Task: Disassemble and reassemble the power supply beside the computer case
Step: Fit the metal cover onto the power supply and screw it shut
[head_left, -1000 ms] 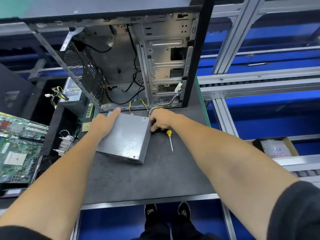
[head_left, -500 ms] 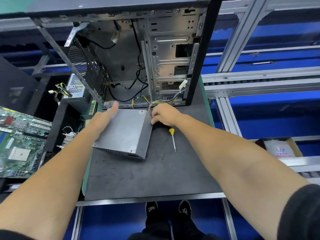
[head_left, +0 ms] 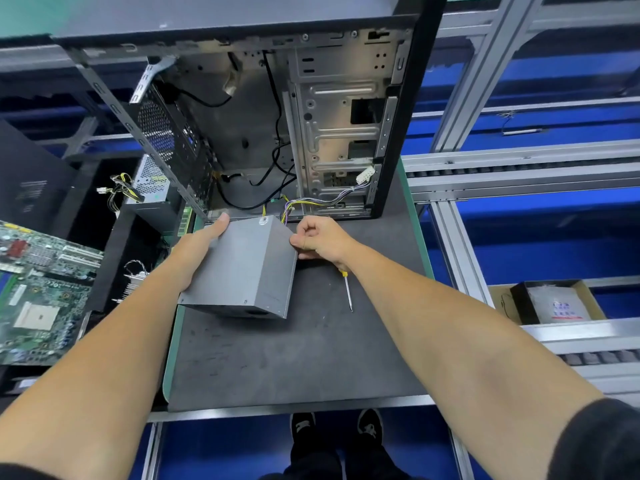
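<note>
A: Where is the grey metal power supply box (head_left: 242, 268) sitting?

B: It is lying tilted on the dark mat (head_left: 294, 358), just before the open black computer case (head_left: 277, 116); the left hand (head_left: 197, 251) is lying flat along its left side.

A: And the right hand (head_left: 322, 240)?

B: Its fingers are curling against the box's right edge; whether they are pinching anything, I cannot tell; a yellow-handled screwdriver (head_left: 347, 289) is lying beside it.

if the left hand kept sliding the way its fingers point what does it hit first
Probably the bottom edge of the open black computer case, just past the left hand on the grey metal power supply box; depth unclear.
</note>
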Available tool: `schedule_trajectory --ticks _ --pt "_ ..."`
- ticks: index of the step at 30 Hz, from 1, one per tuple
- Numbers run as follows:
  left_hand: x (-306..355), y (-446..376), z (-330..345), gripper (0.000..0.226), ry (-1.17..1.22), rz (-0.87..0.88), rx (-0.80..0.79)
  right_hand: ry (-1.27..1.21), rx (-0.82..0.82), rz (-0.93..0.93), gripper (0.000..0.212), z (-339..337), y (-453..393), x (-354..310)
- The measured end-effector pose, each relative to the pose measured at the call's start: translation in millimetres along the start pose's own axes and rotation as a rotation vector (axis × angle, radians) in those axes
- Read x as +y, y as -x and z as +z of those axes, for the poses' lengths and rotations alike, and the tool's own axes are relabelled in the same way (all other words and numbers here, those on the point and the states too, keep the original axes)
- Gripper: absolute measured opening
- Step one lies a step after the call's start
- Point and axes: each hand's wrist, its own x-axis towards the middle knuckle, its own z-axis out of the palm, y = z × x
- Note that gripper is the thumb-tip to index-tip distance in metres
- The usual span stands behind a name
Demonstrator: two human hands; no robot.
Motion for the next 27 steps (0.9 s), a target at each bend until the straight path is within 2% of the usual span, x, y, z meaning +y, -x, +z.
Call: schedule_trajectory --ticks 5,7,10,11,12,14,17,22,24,27 --pt "-5.5 6.9 7.8 0.073 0.16 0.017 -0.091 -0.19 -0.013 -0.002 0.023 7.3 -2.8 -17.4" --pt "-8.9 12.3 18.6 0.068 0.184 0.056 -0.032 -0.178 -0.027 -0.016 0.026 7.9 -5.4 -31.3" --pt "-3.0 16.7 26.4 0.046 0.064 0.293 0.141 -0.122 -0.045 0.01 0.028 7.7 -5.8 -44.3" --pt "2.2 18.9 26.4 0.046 0.059 0.346 0.137 -0.119 -0.047 0.012 0.029 9.5 -5.9 -47.0" --pt "7.2 20.1 25.8 0.053 0.092 0.348 0.078 -0.121 -0.047 0.008 0.029 12.4 -6.2 -49.9" --pt "11.3 20.3 21.6 0.073 0.193 0.231 -0.072 -0.117 -0.049 0.005 0.031 20.7 -7.9 -57.6" --pt "9.7 24.0 17.4 0.074 0.315 0.175 -0.203 -0.082 -0.021 0.015 0.033 28.9 -11.6 -71.1" --pt "14.1 31.7 14.2 0.076 0.447 0.256 -0.354 -0.037 -0.046 0.076 0.028 41.5 -17.0 -91.9" --pt "22.8 37.9 8.6 0.065 0.465 0.312 -0.384 -0.027 -0.066 0.107 0.024 47.7 -19.2 -96.1" --pt "35.7 40.6 -4.2 0.027 0.309 0.418 -0.341 -0.021 -0.079 0.136 0.022 53.0 -21.0 -98.5"
